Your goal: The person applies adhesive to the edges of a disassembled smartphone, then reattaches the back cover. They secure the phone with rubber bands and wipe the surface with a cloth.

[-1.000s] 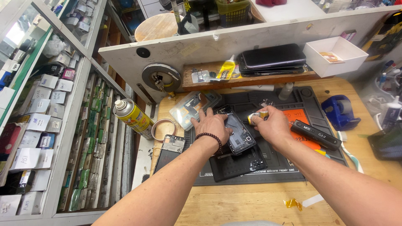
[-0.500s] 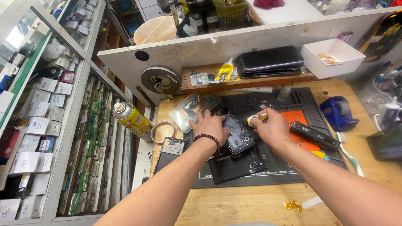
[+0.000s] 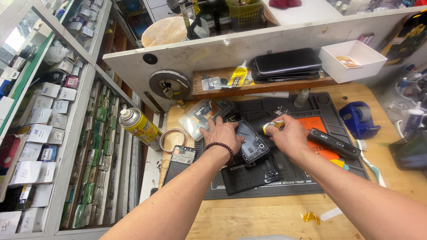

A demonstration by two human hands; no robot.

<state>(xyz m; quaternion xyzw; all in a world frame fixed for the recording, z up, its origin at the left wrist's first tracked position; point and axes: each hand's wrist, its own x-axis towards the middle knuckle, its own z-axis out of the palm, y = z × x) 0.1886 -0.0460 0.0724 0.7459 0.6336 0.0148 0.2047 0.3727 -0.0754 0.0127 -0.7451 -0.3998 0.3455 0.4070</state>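
Far to the left, a yellow spray can with a white cap (image 3: 138, 126) leans against the shelving, just beside the wooden bench (image 3: 267, 218). Next to it lies a thin tan ring of tape (image 3: 171, 138), and below that a bare phone frame with a dark screen (image 3: 179, 162) rests at the edge of the dark silicone repair mat (image 3: 311, 182). The left hand (image 3: 222, 134), a dark bead bracelet (image 3: 221, 147) on its wrist, is spread flat with fingers apart, pressing down on the opened dark phone body (image 3: 251, 142) that lies tilted on the mat. A clear plastic phone case (image 3: 204, 116) sits just above that hand. Below the phone body lies a black back cover (image 3: 251, 174). The right hand (image 3: 291, 135) is closed around a small yellow-and-silver tool (image 3: 270, 128), its tip at the phone's upper edge. Just right of it rests a black bar-shaped electric screwdriver (image 3: 334, 143), and further right stands a blue tape dispenser (image 3: 358, 119).
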